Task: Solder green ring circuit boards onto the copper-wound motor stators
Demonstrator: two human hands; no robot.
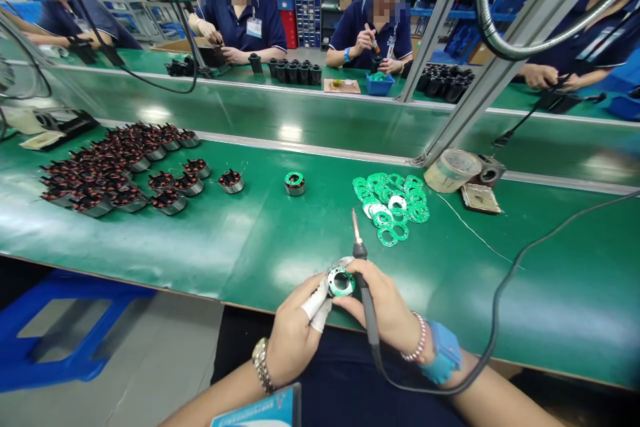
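Note:
My left hand (299, 330), with white cots on its fingers, grips a small round motor stator topped by a green ring circuit board (341, 281). My right hand (384, 303) holds a black-handled soldering iron (364, 267), touching the stator's far side, with the metal tip (356, 227) pointing up and away from the board. Ahead on the green bench mat (260, 240) stands another stator with a green ring (295, 183). Several bare copper-wound stators (120, 170) crowd the left, and loose green ring boards (391, 205) lie in a heap to the right.
A roll of tape (453, 171) and a small metal tray (480, 198) sit at the bench's far right, beside an aluminium upright (450, 107). The iron's black cable (500, 293) crosses the mat. Co-workers solder at a facing bench. A blue stool (60, 327) stands at lower left.

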